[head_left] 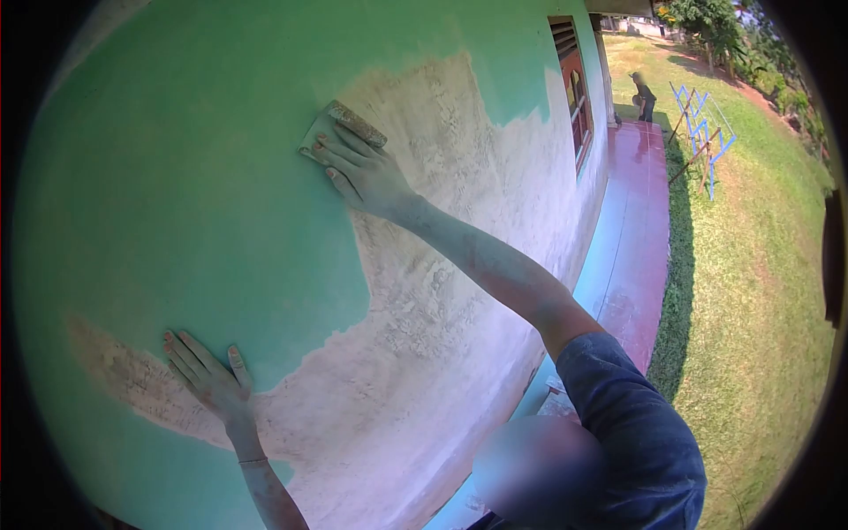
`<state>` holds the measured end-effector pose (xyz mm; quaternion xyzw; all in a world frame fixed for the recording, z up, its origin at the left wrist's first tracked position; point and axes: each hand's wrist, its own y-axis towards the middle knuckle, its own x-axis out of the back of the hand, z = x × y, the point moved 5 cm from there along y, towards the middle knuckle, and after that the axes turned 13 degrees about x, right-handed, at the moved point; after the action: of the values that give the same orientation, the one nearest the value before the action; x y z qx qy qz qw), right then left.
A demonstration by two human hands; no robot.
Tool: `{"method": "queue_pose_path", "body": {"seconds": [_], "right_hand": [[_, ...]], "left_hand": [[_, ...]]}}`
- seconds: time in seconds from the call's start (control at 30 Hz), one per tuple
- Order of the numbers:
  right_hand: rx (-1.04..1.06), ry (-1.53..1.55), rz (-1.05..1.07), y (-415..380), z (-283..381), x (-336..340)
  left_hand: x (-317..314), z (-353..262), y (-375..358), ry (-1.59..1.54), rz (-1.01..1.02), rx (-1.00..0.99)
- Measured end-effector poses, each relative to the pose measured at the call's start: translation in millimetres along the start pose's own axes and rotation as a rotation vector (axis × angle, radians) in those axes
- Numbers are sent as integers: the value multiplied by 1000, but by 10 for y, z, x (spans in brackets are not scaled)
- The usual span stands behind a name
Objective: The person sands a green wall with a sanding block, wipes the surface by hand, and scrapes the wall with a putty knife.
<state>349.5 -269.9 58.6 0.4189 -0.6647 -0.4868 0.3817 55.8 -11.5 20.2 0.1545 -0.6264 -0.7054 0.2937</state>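
Head view shows the right hand (375, 181) high on the wall (203, 159), holding a flat tool (314, 132) against the surface. The grip is closed on it: the fingers lie over the tool and point up and to the left of the view, and the thumb is by its lower edge. The tool has a thin plate and a rough, rounded bar (358, 124) on its top side. It is located at the border between the green paint and a pale, rough patch (433, 291). The right arm is stretched long and a little bent at the elbow, with a dark blue sleeve (618, 397) on the upper part.

Lower on the wall, the left hand (210, 380) is pressed flat and open, its fingers slightly apart and the thumb well separated. A thin band (253, 460) is around its wrist.

Farther away are a window (574, 93) in the same wall, a reddish walkway (638, 212), blue frames (702, 137) on the grass (751, 283), and a person (645, 97) in dark clothes, too small to see what they hold. A blurred shape (539, 468) covers part of the bottom, and the left forearm is cut by the lower edge. Pale objects (556, 402) beside the sleeve are partly hidden, and I cannot tell what they are.
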Motion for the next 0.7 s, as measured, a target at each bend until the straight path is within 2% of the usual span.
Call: {"method": "queue_pose_path", "body": {"seconds": [0.07,0.17,0.27,0.3,0.37,0.4,0.5,0.57,0.7], "right_hand": [[-331,-79,-211,-15,-293,89],[-89,-106,-131,-163,132,-44],[105,34,143,-310,224,-63],[-98,-41,32,-317,77,-8],[-496,-190,-198,-293,-232,53],[-451,-351,-123,-276,-175,-8],[-196,-75,-91,-296,98,-10],[-249,-72,-81,-301,52,28],[-313,-109,-41,-351,66,1]], "left_hand": [[-85,18,-345,2,19,-12],[-100,56,-741,-17,83,-73],[-122,298,-749,69,128,-194],[-123,443,-685,116,143,-248],[16,659,-295,80,100,-195],[108,743,-65,65,79,-171],[323,888,593,70,-42,-69],[385,878,916,74,-108,-43],[506,735,1361,127,-148,-115]]}}
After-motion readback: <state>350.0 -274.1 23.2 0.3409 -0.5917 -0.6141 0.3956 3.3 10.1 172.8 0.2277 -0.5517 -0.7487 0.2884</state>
